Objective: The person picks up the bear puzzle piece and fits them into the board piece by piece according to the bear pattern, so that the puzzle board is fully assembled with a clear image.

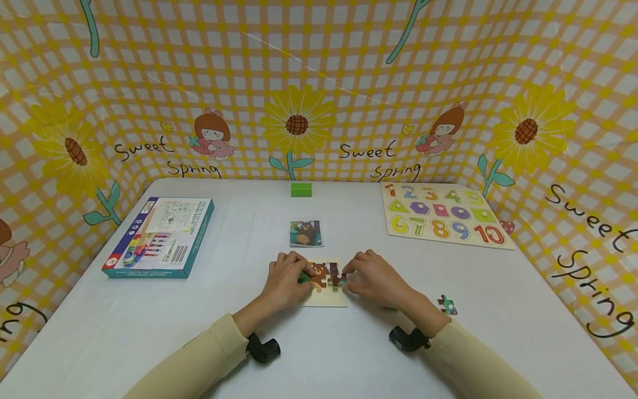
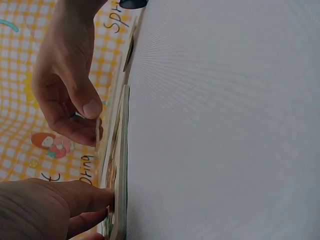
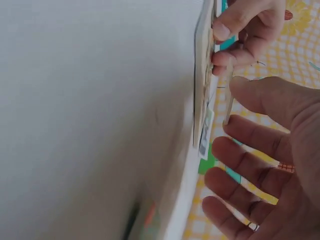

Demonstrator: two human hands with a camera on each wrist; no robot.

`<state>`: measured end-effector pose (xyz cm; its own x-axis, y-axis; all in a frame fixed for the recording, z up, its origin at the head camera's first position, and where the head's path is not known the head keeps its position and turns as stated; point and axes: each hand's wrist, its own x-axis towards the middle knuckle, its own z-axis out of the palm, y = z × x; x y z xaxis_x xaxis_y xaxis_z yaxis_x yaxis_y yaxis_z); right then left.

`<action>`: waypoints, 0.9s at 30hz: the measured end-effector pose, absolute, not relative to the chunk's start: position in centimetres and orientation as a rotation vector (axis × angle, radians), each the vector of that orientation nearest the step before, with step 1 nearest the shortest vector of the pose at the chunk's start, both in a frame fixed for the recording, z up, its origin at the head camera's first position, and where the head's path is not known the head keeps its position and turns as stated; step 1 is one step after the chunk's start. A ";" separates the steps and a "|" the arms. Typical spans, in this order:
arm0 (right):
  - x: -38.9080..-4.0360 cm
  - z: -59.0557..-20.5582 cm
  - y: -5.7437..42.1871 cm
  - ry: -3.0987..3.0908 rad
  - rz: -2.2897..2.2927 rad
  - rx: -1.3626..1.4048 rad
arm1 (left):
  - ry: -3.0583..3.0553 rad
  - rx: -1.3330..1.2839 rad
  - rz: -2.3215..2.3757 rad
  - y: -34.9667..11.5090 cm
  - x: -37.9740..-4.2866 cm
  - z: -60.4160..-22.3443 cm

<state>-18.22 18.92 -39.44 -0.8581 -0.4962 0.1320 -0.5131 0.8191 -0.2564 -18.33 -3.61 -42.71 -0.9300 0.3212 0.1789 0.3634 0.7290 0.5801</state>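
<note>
On the table in front of me lies a pale puzzle board with brown bear pieces set in it. My left hand rests at the board's left side. In the left wrist view, its thumb and fingertips press on the pieces from above. My right hand pinches a small brown and green puzzle piece between thumb and index finger, over the board's right part. The right wrist view shows this thin piece edge-on, above the board, with the other fingers spread.
One loose puzzle piece lies right of my right forearm; another shows partly beneath it. Behind the board sit a bear picture card and a green block. A toy box is at left, a number board at right.
</note>
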 end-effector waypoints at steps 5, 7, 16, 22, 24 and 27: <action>-18.5 -39.7 18.5 -2.954 0.428 0.817 | -2.853 -0.566 -0.972 -3.6 -18.3 -42.7; -18.6 -39.8 18.4 -2.956 0.442 0.822 | -2.851 -0.564 -0.969 -3.6 -18.4 -42.7; -18.9 -40.1 18.0 -2.956 0.448 0.846 | -2.858 -0.560 -0.969 -3.6 -18.4 -42.7; -19.0 -40.5 17.9 -2.954 0.449 0.834 | -2.865 -0.555 -0.973 -3.6 -18.4 -42.5; -18.9 -40.5 17.9 -2.954 0.450 0.828 | -2.861 -0.555 -0.979 -3.5 -18.3 -42.5; -18.9 -40.6 17.9 -2.954 0.448 0.818 | -2.840 -0.565 -0.994 -3.2 -18.4 -42.5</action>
<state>-18.94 17.90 -40.57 -0.8597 -0.4969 0.1182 -0.5096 0.8188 -0.2644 -18.36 -3.25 -42.49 -0.9287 0.3162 0.1937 0.3679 0.7213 0.5868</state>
